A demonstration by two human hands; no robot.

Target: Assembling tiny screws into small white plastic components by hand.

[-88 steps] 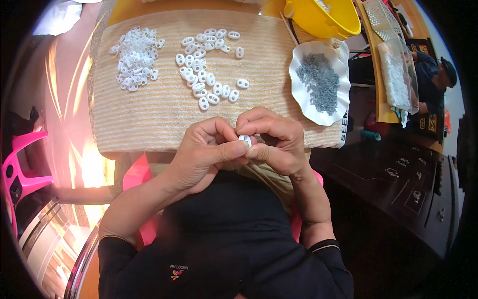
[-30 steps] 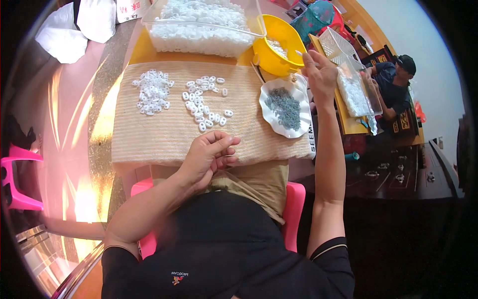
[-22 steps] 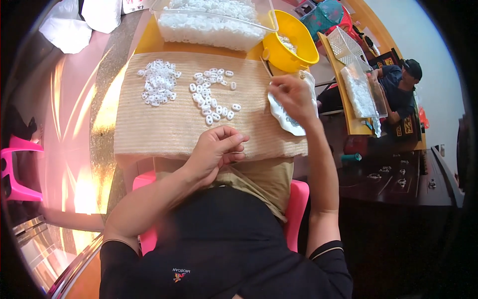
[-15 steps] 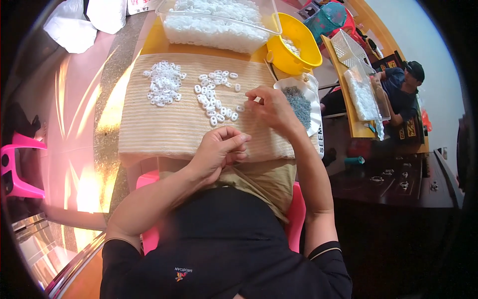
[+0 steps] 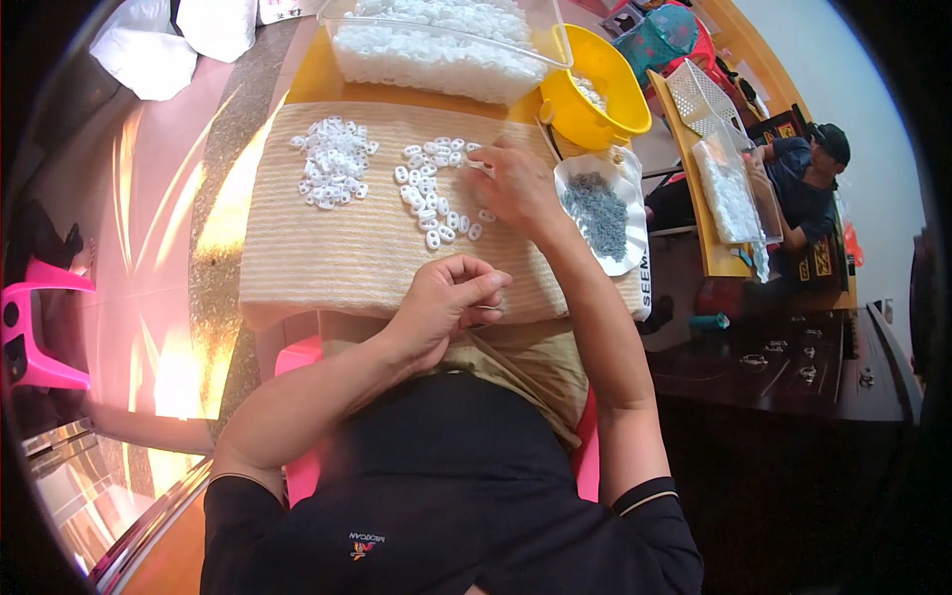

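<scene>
My left hand (image 5: 446, 305) is held over the front edge of the striped cloth, thumb pressed against the bent index finger. Whatever sits in that pinch is too small or hidden to name. Farther up, the bent fingers of my right hand (image 5: 518, 190) come down at the right side of a loose ring of small white two-hole plastic pieces (image 5: 426, 193). Its fingertips meet among the pieces; what they hold is hidden. To the left lies a denser heap of white plastic pieces (image 5: 334, 164). Beside my right wrist, a white scalloped dish (image 5: 629, 260) holds small grey-blue parts (image 5: 598, 213).
A clear plastic bin (image 5: 436, 84) full of white pieces stands at the back, next to a yellow basin (image 5: 625, 119). At the right, another person (image 5: 808, 183) sits by a table with a white-filled bin (image 5: 724, 188). A pink stool (image 5: 45, 322) stands left.
My right hand has moved away from me and slightly left, onto the upper right of the ring of pieces. My left hand has shifted slightly right, still pinched.
</scene>
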